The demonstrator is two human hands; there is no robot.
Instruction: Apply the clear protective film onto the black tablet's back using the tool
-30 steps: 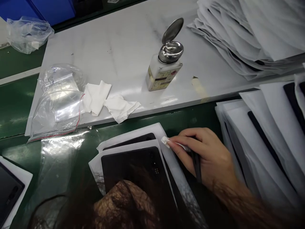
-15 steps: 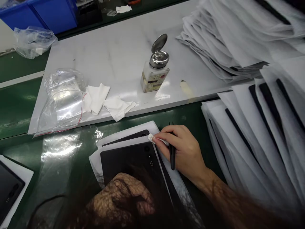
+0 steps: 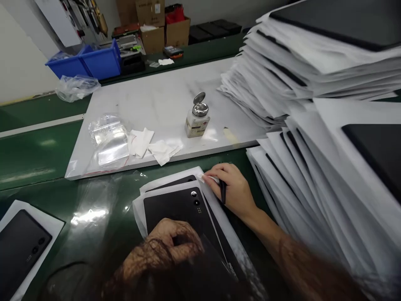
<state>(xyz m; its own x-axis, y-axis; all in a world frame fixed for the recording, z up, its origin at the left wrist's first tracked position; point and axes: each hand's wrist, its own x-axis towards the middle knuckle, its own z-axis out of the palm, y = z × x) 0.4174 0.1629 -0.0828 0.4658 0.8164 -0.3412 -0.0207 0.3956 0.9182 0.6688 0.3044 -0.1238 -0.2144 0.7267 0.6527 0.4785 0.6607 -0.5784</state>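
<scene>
A black tablet back cover [image 3: 181, 209] lies on white paper sheets [image 3: 175, 177] on the green bench. My left hand [image 3: 171, 246] rests curled on its near end, pressing it down. My right hand [image 3: 233, 190] sits at the cover's far right corner, fingers pinched on a small white wipe [image 3: 209, 179], with dark tweezers [image 3: 223, 193] tucked in the same hand. A second dark cover peeks out beneath the top sheet.
A white board [image 3: 169, 96] carries a solvent dispenser bottle [image 3: 196, 119] with its lid up, crumpled wipes [image 3: 153, 146] and plastic bags [image 3: 108, 140]. Tall stacks of paper-wrapped covers [image 3: 328, 138] fill the right. Another cover [image 3: 21, 244] lies at the left. Blue bins [image 3: 86, 62] stand behind.
The camera has tilted up and back, showing more of the room. My right hand stays at the cover's far corner with the wipe; my left hand stays on the near end.
</scene>
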